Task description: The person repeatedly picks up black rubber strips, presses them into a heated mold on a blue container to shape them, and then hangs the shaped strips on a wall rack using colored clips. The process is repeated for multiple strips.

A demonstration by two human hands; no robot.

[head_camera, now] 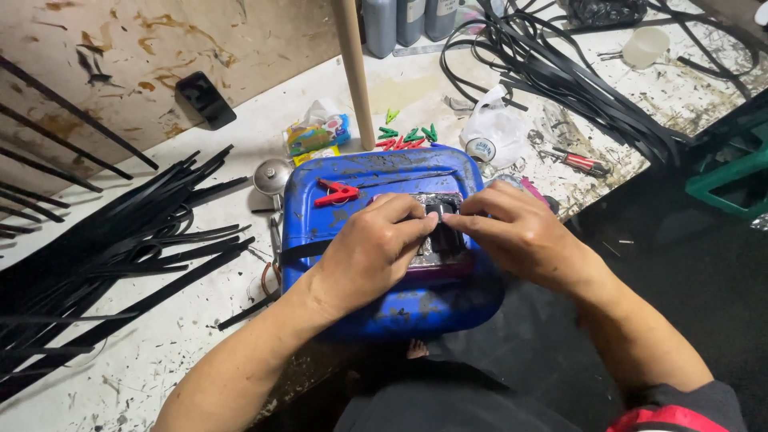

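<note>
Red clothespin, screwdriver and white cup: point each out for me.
Red clothespin (pixel 337 193), head view, on its middle, atop the blue container.
Screwdriver (pixel 586 163), head view, on its red handle.
White cup (pixel 645 46), head view, on its side wall.

A white worktable (pixel 200 352), heavily scuffed and spattered with dark marks, fills most of the view and runs diagonally from the lower left to the upper right corner. Along its far left edge stands a brown plywood wall panel (pixel 144 48) (stained with orange-brown streaks and blotches). A pale wooden pole (pixel 353 72) rises upright from the table near the middle of its far edge. To the right of the table the floor (pixel 680 264) is dark, almost black, with a few small scraps on it. Light falls evenly from above, without hard shadows.
</note>
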